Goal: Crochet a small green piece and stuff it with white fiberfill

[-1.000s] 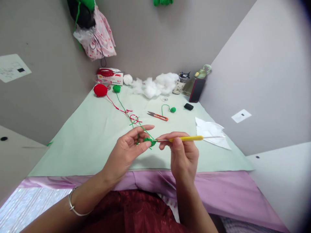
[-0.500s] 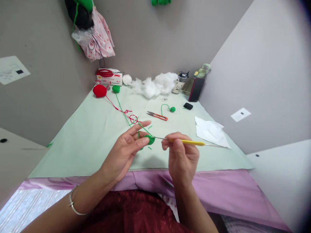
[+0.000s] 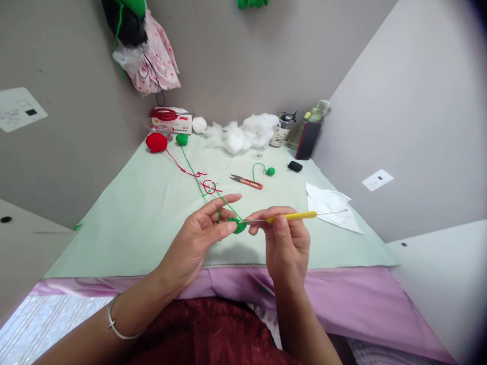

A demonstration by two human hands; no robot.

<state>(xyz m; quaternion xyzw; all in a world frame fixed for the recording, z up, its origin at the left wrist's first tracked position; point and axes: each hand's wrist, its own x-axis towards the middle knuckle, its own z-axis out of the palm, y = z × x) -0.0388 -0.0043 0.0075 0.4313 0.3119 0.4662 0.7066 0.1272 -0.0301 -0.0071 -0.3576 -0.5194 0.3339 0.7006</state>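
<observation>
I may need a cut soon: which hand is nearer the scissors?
Right. The right hand sits just below the scissors, slightly to their right, holding the yellow hook. The left hand is lower and further left, pinching the green piece.

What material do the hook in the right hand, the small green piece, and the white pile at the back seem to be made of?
Hook: thin, shiny shaft, probably metal; yellow grip, matte, likely plastic or rubber.
Green piece: yarn, matte and fuzzy, with a strand running from it to the green ball.
White pile: loose, fluffy tufts, likely fibre stuffing or cotton.
</observation>
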